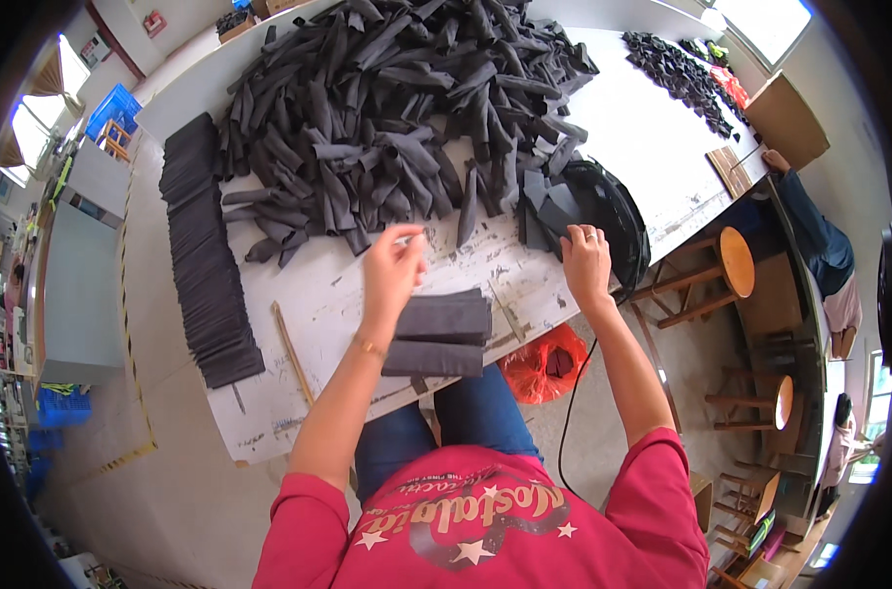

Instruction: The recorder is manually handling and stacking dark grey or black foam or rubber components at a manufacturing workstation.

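Note:
My left hand (395, 267), slightly blurred, is raised over the white table with its fingers curled in. Whatever they may hold is too small to make out. Two flat, dark grey fabric strips (436, 339) lie beside its wrist at the table's near edge. On the right, my right hand (587, 263) bends its fingers down by a black round container (618, 221), with a ring on one finger. Dark grey fabric pieces (554, 201) rest just beyond these fingertips, at the container's left side; what the fingers grip is hidden.
A large heap of rolled dark fabric pieces (387, 108) covers the table's far part. A long neat stack of dark strips (203, 255) runs along the left. A wooden stick (292, 353) lies near it. Below the edge hangs a red plastic bag (544, 368). Stools (735, 263) and another person (819, 231) are right.

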Tool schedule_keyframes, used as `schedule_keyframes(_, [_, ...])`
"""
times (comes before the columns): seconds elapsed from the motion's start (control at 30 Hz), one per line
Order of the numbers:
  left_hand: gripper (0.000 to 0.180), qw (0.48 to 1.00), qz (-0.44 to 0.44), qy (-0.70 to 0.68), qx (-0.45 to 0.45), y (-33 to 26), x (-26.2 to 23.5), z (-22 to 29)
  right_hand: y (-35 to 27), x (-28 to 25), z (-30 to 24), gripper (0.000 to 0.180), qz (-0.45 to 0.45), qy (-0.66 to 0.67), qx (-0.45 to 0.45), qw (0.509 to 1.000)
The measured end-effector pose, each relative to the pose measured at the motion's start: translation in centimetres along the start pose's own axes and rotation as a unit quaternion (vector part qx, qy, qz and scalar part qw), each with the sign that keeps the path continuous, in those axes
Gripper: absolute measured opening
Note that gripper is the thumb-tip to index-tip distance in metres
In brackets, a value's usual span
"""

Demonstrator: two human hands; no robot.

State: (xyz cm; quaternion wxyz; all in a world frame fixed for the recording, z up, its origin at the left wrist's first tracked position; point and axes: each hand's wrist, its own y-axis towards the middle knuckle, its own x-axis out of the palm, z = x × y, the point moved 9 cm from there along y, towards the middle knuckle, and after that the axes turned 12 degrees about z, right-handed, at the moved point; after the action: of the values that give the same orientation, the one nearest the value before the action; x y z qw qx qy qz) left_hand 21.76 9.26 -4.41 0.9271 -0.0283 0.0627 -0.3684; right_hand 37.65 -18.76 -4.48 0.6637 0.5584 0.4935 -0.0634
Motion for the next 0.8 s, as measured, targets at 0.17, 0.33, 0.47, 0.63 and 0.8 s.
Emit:
schedule_keyframes(0.17, [0.050,0.995,-0.016,0.083,-0.053,5.4,10.0,-2.2,-0.2,2.2,-0.1,0.029,-0.036,-0.109,-0.048,0.992])
schedule_keyframes(0.33, [0.042,0.987,-0.010,0.156,-0.026,7.7,11.8,-5.2,-1.3,4.9,-0.8,0.035,-0.079,-0.194,-0.150,0.966])
schedule_keyframes(0.47, [0.025,0.988,-0.032,0.133,0.069,6.2,10.9,-1.9,-0.6,3.9,-0.5,0.028,-0.041,-0.159,-0.137,0.977])
schedule_keyframes(0.63, [0.023,0.986,-0.040,0.049,0.152,3.2,7.2,0.6,1.0,1.9,0.2,0.021,0.042,-0.110,-0.105,0.987])
schedule_keyframes(0.8, [0.027,0.985,-0.063,-0.160,-0.012,-0.6,3.4,-0.4,4.7,-5.4,-1.5,0.035,0.101,0.165,-0.006,0.981])
